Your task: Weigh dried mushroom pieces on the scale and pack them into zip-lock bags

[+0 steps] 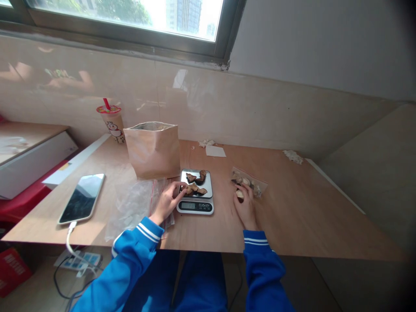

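Observation:
My left hand (pixel 167 201) reaches over a clear zip-top bag (pixel 133 210), its fingertips touching brown dried slices (pixel 195 188) on the steel platform of a digital kitchen scale (pixel 195 207). The scale's display shows a reading too small to read with certainty. My right hand (pixel 245 207) rests at a small zip-top bag (pixel 249 182) holding more dried slices. Its fingers curl around a pale dried slice (pixel 239 194), partly hidden by them.
A kraft paper bag (pixel 152 150) stands behind the scale. A smartphone (pixel 81 198) on a white cable lies to the left, and a bubble tea cup (pixel 111 122) stands at the wall. A white paper scrap (pixel 215 151) and tissue bits (pixel 293 156) lie on the wooden table.

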{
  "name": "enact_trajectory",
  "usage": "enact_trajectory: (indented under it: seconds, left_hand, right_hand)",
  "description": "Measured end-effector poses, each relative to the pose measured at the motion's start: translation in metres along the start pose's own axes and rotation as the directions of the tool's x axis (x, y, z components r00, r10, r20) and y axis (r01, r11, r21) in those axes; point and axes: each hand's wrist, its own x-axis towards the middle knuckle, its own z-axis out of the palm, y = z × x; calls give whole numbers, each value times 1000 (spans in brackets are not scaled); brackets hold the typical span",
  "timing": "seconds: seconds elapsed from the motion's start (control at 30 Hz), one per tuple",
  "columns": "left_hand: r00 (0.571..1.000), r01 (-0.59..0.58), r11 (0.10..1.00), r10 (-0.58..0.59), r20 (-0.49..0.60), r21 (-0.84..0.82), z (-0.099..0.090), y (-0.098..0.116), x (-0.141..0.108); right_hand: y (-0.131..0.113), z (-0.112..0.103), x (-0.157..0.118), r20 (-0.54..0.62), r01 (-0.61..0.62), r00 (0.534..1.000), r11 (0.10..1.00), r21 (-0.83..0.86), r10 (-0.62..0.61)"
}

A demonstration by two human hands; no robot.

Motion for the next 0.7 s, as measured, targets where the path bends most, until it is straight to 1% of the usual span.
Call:
enact_trajectory:
  seconds: [0.17,0.23,0.3,0.37,0.43,0.5,0.6,0.7]
  left_hand:
    - [997,-73,996,75,-34,46,2,-2,2]
    - [995,-83,995,86,-57,52,1,-2,0]
    - [991,-57,997,64,-116,57,0,-2,-2]
    - [983,8,998,5,-185,65,-1,-4,-3]
    - [974,80,994,-63,-217,70,-1,-7,-3]
    - [975,117,990,-100,-200,75,0,-11,-2]
    - [983,112,990,-98,-158,85,2,-13,1]
    - [982,112,990,-97,-164,81,3,-14,1]
  right_hand:
    - [-2,0,0,8,2,1000,1000,6,-2]
    - [-2,0,0,3,10,1000,1000,5,-10]
    - [-2,-1,1,-2,17,1000,1000,10,-17]
    - [-2,-1,1,0,27,1000,999,17,-27]
    - [-1,-1,1,9,38,999,999,24,-38]
    - [1,0,1,26,46,999,999,27,-47]
    - [3,3,0,60,56,997,998,28,-58]
    - [2,4,-1,55,75,996,997,26,-77]
